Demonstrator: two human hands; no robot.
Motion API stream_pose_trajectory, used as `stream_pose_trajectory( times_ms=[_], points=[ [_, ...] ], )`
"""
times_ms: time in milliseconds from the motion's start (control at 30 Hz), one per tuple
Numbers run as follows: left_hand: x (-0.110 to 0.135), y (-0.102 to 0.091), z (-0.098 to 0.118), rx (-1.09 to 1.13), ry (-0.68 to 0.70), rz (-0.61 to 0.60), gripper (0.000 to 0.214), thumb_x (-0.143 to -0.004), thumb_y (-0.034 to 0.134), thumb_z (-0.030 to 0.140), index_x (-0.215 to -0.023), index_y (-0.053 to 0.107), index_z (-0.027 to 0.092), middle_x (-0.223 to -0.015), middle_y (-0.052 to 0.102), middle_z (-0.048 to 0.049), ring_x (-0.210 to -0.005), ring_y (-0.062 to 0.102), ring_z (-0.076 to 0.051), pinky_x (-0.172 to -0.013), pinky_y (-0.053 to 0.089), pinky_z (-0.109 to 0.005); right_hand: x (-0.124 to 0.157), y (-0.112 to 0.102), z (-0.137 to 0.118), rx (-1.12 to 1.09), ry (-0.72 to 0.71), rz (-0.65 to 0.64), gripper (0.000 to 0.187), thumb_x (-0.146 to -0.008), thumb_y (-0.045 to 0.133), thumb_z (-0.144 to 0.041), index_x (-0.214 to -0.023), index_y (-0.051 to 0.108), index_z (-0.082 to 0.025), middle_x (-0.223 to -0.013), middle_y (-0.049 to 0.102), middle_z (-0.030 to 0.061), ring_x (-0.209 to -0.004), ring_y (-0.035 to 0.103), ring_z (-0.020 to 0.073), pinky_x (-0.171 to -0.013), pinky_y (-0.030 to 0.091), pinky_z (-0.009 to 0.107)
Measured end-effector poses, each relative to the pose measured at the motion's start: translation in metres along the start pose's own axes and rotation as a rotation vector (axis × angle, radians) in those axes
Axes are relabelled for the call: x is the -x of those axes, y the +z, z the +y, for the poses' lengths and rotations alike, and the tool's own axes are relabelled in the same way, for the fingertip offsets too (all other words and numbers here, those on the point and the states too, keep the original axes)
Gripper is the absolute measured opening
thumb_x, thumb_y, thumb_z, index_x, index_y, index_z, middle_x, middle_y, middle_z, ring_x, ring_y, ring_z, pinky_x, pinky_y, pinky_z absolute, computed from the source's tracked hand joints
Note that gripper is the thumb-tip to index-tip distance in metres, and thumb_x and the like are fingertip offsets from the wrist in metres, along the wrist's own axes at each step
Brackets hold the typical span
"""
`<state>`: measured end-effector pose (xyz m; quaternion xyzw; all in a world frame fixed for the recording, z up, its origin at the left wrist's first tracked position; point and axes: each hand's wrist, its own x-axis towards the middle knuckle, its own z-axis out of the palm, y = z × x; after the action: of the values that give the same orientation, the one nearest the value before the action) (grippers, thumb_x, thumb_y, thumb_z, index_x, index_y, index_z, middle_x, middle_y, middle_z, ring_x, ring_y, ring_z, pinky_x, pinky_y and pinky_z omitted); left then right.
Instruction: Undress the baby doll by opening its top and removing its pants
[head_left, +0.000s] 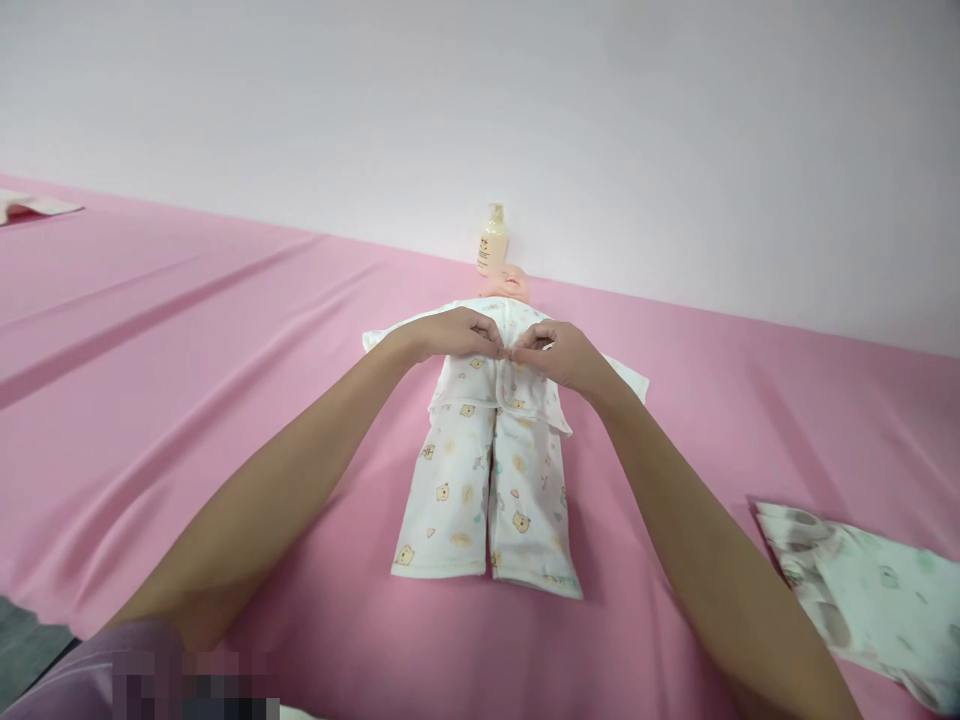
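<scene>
Grip: left hand [466, 332] pinched, right hand [561, 352] pinched | clamped on printed top [466, 382], centre front

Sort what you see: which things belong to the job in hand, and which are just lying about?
Job in hand: left hand, right hand, printed top, printed trousers, doll's head.
Lying about: pump bottle, patterned cloth at right, pale cloth far left.

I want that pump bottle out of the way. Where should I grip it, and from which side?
Probably around the bottle's body, below the pump, coming from the left. It stands upright, so its sides offer a wraparound hold; the wall is close behind, and the doll's head lies just in front, slightly to the right.
</scene>
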<state>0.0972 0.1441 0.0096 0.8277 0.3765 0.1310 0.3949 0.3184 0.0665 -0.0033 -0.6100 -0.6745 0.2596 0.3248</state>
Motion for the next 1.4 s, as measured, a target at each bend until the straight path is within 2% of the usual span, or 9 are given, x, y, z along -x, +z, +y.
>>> stream_pose_trajectory(
  times_ms=[300, 400, 567, 700, 833, 1000, 1067, 1200, 1400],
  points=[
    [0.009, 0.012, 0.025, -0.096, -0.006, 0.070, 0.018, -0.076, 0.071, 0.028, -0.089, 0.082, 0.025, -0.088, 0.075, -0.0042, -0.072, 0.061, -0.019, -0.062, 0.042, -0.030, 0.005, -0.003, -0.011, 0.252, -0.087, -0.019, 0.009, -0.083, 0.073, -0.027, -0.076, 0.078, -0.025, -0.097, 0.076, 0.0069, -0.092, 0.070, 0.0297, -0.080, 0.051, 0.041],
    [0.008, 0.011, 0.024, -0.111, 0.000, 0.066, 0.019, -0.076, 0.070, 0.030, -0.090, 0.082, 0.025, -0.087, 0.075, -0.0051, -0.073, 0.062, -0.020, -0.063, 0.043, -0.031, 0.008, -0.007, -0.016, 0.263, -0.054, -0.055, 0.011, -0.086, 0.074, -0.032, -0.079, 0.079, -0.026, -0.096, 0.077, 0.0063, -0.094, 0.070, 0.0306, -0.077, 0.050, 0.040],
    [0.004, 0.001, 0.016, -0.023, 0.046, 0.015, 0.031, -0.078, 0.069, 0.034, -0.106, 0.082, 0.027, -0.103, 0.078, -0.0053, -0.085, 0.066, -0.022, -0.069, 0.046, -0.029, 0.009, -0.003, -0.014, 0.226, 0.060, -0.085, 0.032, -0.091, 0.075, -0.054, -0.080, 0.071, -0.025, -0.098, 0.079, 0.0058, -0.089, 0.070, 0.0262, -0.071, 0.049, 0.036],
    [0.003, 0.000, 0.014, 0.026, 0.035, 0.029, 0.018, -0.079, 0.072, 0.033, -0.094, 0.076, 0.024, -0.085, 0.071, -0.0060, -0.075, 0.062, -0.021, -0.065, 0.044, -0.032, 0.006, 0.001, -0.011, 0.251, 0.062, -0.022, 0.031, -0.092, 0.073, -0.049, -0.076, 0.063, -0.024, -0.092, 0.077, 0.0035, -0.086, 0.067, 0.0232, -0.073, 0.047, 0.035],
    [0.002, 0.005, 0.012, 0.047, 0.081, 0.028, 0.015, -0.085, 0.073, 0.037, -0.082, 0.067, 0.024, -0.071, 0.061, -0.0025, -0.065, 0.056, -0.018, -0.062, 0.041, -0.032, 0.007, -0.019, -0.008, 0.248, 0.097, -0.078, 0.021, -0.092, 0.070, -0.040, -0.079, 0.064, -0.025, -0.095, 0.077, 0.0028, -0.083, 0.066, 0.0229, -0.071, 0.046, 0.035],
    [-0.001, 0.010, 0.006, 0.101, 0.006, 0.158, 0.024, -0.089, 0.073, 0.044, -0.099, 0.064, 0.024, -0.090, 0.074, -0.0036, -0.077, 0.065, -0.018, -0.066, 0.046, -0.028, 0.006, -0.043, 0.009, 0.180, 0.154, -0.082, 0.031, -0.095, 0.072, -0.056, -0.092, 0.073, -0.025, -0.107, 0.079, 0.0055, -0.090, 0.069, 0.0248, -0.074, 0.049, 0.035],
    [-0.008, 0.010, 0.004, 0.104, -0.018, 0.202, 0.025, -0.092, 0.071, 0.046, -0.098, 0.064, 0.023, -0.094, 0.076, -0.0042, -0.079, 0.066, -0.018, -0.067, 0.046, -0.027, -0.001, -0.039, 0.015, 0.086, 0.134, -0.028, 0.032, -0.097, 0.070, -0.056, -0.098, 0.073, -0.024, -0.112, 0.080, 0.0073, -0.094, 0.070, 0.0244, -0.077, 0.052, 0.035],
    [-0.031, 0.012, 0.002, 0.070, -0.042, 0.301, 0.032, -0.093, 0.070, 0.049, -0.078, 0.062, 0.022, -0.073, 0.065, -0.0017, -0.066, 0.059, -0.018, -0.061, 0.041, -0.030, -0.024, -0.020, 0.019, -0.087, 0.050, 0.055, 0.027, -0.102, 0.067, -0.046, -0.113, 0.074, -0.023, -0.122, 0.080, 0.0089, -0.103, 0.071, 0.0221, -0.085, 0.055, 0.033],
    [-0.047, 0.019, -0.002, 0.104, -0.081, 0.347, 0.032, -0.086, 0.078, 0.047, -0.072, 0.062, 0.022, -0.070, 0.059, -0.0012, -0.064, 0.053, -0.016, -0.059, 0.038, -0.030, -0.042, -0.015, 0.013, -0.109, 0.111, -0.040, 0.033, -0.089, 0.085, -0.045, -0.110, 0.077, -0.021, -0.116, 0.080, 0.0095, -0.098, 0.070, 0.0228, -0.081, 0.053, 0.031]
  ],
)
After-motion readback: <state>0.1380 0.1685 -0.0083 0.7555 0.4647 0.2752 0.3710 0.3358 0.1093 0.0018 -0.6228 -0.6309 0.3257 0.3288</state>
